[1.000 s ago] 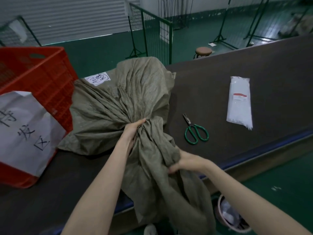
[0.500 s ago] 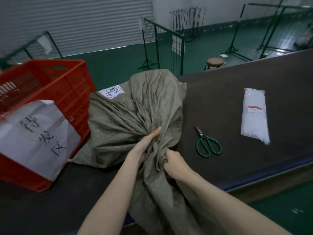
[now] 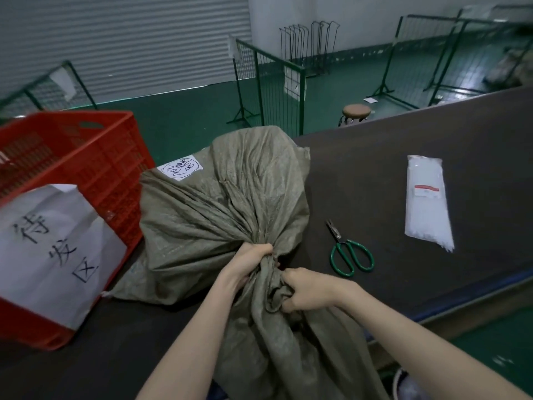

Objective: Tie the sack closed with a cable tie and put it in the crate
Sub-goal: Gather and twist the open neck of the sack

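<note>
Sack (image 3: 219, 215) neck is clamped by both hands, left hand (image 3: 249, 262) above right hand (image 3: 307, 291). Twist tight; hold with one hand before reaching for the ties (image 3: 427, 203).

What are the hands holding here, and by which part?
Both the left hand and right hand grip the sack at its gathered neck.

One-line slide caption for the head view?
Both hands, left and right, bunch the sack neck; scissors nearby.
</note>
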Available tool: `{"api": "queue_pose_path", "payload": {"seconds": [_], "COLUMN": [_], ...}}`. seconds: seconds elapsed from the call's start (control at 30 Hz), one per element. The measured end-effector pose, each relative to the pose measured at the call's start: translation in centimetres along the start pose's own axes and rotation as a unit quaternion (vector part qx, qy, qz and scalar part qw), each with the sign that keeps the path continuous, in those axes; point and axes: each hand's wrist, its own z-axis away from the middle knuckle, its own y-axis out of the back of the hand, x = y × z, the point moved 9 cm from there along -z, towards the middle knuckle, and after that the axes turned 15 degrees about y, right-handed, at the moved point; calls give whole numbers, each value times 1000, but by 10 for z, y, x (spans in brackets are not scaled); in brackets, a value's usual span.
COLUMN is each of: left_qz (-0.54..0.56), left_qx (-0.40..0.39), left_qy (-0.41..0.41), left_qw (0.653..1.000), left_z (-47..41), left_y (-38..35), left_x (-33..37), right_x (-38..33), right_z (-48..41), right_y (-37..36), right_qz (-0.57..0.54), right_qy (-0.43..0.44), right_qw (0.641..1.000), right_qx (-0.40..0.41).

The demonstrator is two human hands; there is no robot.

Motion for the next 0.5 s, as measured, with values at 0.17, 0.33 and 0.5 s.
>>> {"api": "queue_pose_path", "payload": {"seconds": [0.17, 0.33, 0.5], "left_qz": [39, 21, -47], "left_qx": [-15, -5, 93], "left_qy": [18, -19, -84], "left_qw": [999, 1000, 991], "left_z": [-13, -16, -30], "left_y": [-2, -1, 9], "left_x": [-9, -9, -5], "right_x": [21, 75, 138], "right_z": [27, 34, 56], "right_y": [14, 61, 104], "right_qz": [-243, -292, -246], "right_qy": [-13, -39, -87], "right_qw": [969, 943, 890], "right_qx": [-34, 154, 375]}}
